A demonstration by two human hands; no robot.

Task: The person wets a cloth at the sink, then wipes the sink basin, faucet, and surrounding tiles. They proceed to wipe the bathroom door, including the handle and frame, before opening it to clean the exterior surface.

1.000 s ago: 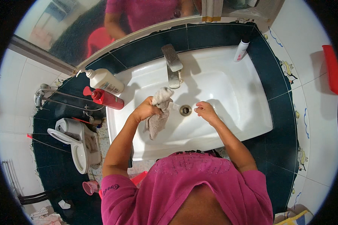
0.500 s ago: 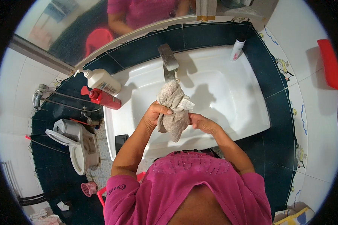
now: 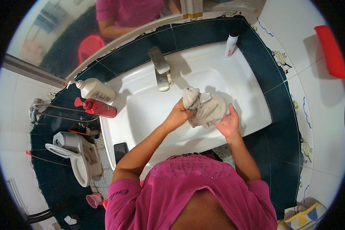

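Observation:
A damp-looking beige towel with a white label is bunched over the right half of the white sink. My left hand is closed around its gathered left end. At the towel's right side, my right hand has its palm turned up and cups the looser part, some fingers being hidden by the cloth. Left of the towel and farther back stands the metal faucet, with no water seen running from it.
A white pump bottle and a red pump bottle stand on the sink's left rim. A dark phone lies at its near left corner. At the back right is a white spray can. A toilet stands to the left.
Both hands have moved right with the towel, away from beneath the faucet. My right hand has turned palm up, and the towel now spreads sideways between the hands. The view has shifted slightly.

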